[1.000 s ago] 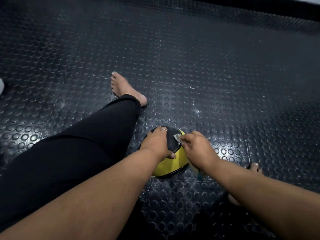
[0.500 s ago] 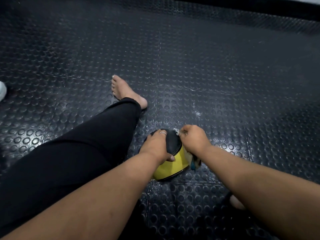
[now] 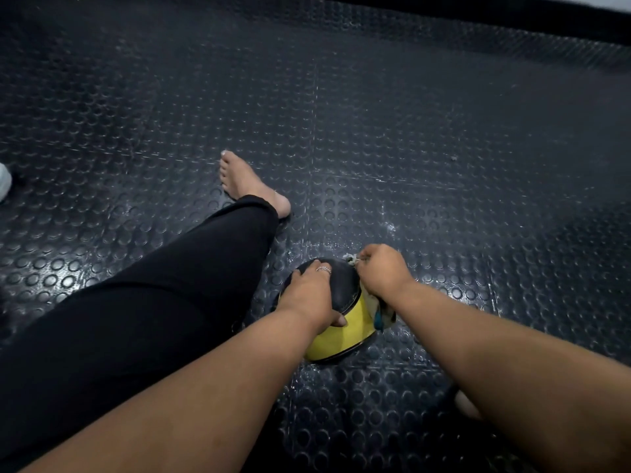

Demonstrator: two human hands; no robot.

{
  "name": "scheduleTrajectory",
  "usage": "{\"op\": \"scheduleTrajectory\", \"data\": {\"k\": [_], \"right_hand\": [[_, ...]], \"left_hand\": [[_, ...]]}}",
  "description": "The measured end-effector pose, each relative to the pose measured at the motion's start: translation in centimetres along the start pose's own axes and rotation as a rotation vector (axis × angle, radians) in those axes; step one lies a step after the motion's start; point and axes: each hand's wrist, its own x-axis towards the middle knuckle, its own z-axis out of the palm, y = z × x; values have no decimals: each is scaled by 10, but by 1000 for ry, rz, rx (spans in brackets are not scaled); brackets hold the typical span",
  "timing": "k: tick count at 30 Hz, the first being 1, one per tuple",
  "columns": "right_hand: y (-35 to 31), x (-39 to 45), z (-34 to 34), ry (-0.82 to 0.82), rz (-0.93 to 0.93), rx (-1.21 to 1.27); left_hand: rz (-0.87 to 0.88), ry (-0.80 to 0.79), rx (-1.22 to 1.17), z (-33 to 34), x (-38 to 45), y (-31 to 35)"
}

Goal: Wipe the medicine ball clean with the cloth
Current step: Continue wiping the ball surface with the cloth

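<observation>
A black and yellow medicine ball [image 3: 345, 327] sits on the studded rubber floor between my legs. My left hand [image 3: 312, 295] lies spread over its black top left side, fingers flat on it and thumb hooked on the near side. My right hand [image 3: 382, 269] grips a pale cloth [image 3: 379, 314] against the ball's right side. A bit of cloth pokes out above the fist, and a teal-edged tail hangs below the wrist.
My left leg [image 3: 164, 302] in black trousers stretches out to the left of the ball, bare foot [image 3: 246, 184] on the floor. A white object [image 3: 4, 182] shows at the far left edge. Black studded mat [image 3: 444, 148] extends to a dark wall base at the top.
My right hand with the cloth has slid from the ball's near right side up and away over its far right edge. The left hand has stayed on the ball.
</observation>
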Motion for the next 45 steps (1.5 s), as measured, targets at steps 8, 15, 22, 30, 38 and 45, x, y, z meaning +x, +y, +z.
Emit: {"op": "scheduleTrajectory", "data": {"k": [8,15,22,30,38,45], "right_hand": [[12,-45,6,82,-115,7],[40,-89,9,-16,-15,404],[62,-75,11,227,461,609],[17,-77,18,231,40,377],[7,-42,25,217,28,276],[4,-44,21,170,-118,204]], "left_hand": [[-15,2,-13,7,5,-1],[-1,40,-70,-5,-2,-2],[-113,-64,-80,-8,-5,-1],[-46,-159,54,-4,0,-8],[-73,-152,38,-4,2,-9],[-63,-147,46,-8,7,-13]]}}
